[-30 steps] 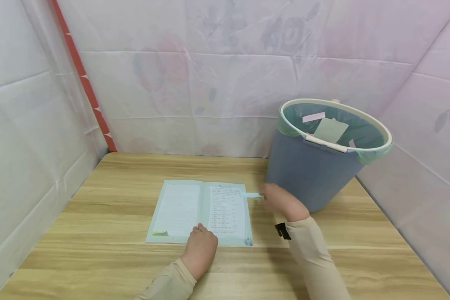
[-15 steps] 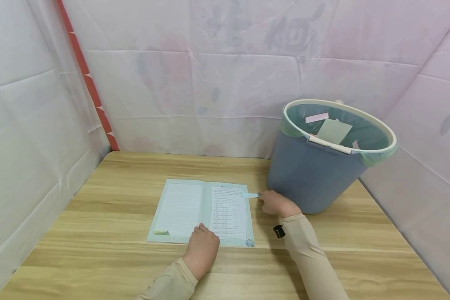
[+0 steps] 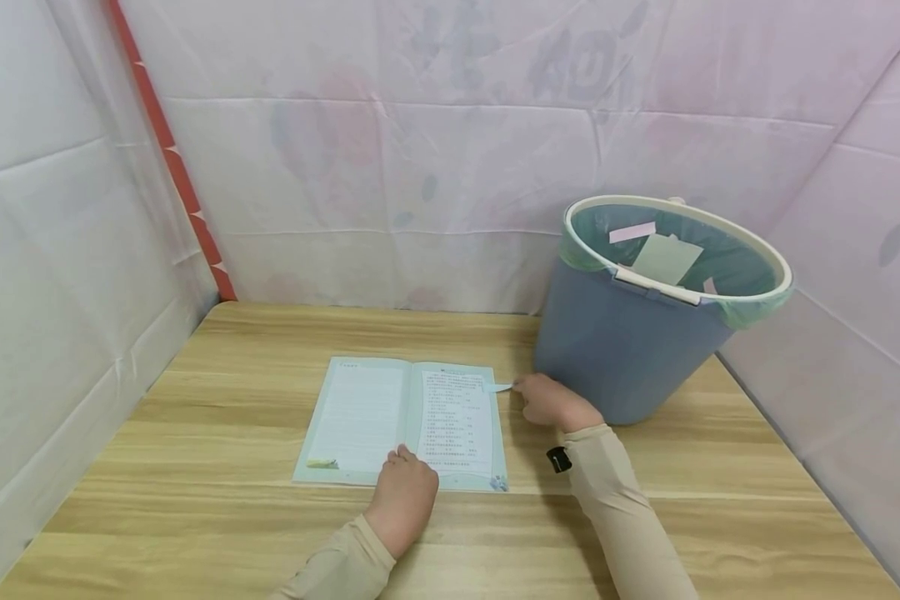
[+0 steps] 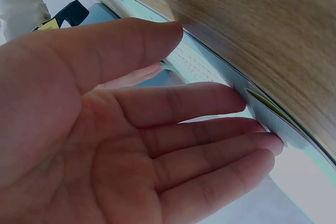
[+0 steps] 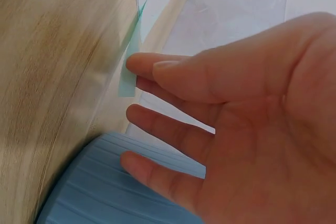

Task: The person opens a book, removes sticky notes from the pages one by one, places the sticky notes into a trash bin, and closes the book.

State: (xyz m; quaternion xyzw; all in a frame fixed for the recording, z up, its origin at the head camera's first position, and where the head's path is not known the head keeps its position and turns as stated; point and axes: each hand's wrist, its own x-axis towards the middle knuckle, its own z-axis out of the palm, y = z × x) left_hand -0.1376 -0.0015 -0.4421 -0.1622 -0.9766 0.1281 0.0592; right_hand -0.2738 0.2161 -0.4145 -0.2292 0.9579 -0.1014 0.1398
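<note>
An open workbook (image 3: pixel 367 417) with pale blue page borders lies on the wooden table. On its lower edge near the fold rests my left hand (image 3: pixel 405 500); the left wrist view shows those fingers (image 4: pixel 210 145) extended, with their tips at the pages. A light blue-green paper strip (image 3: pixel 498 387) sticks out from the right page and bends upward at its outer end. Beside it is my right hand (image 3: pixel 555 404). In the right wrist view, a fingertip touches the strip (image 5: pixel 127 80), the thumb lies close by off the strip, and the other fingers are spread.
A blue-grey bin (image 3: pixel 615 350) with a green liner and white rim stands just behind the right hand, holding several paper pieces. White printed cloth (image 3: pixel 382 167) hangs behind and at both sides of the table (image 3: pixel 195 467).
The strip's outer end, flat earlier, now curves upward. My right hand shifted slightly left toward the page and then stayed near there. The left hand has kept its place on the workbook.
</note>
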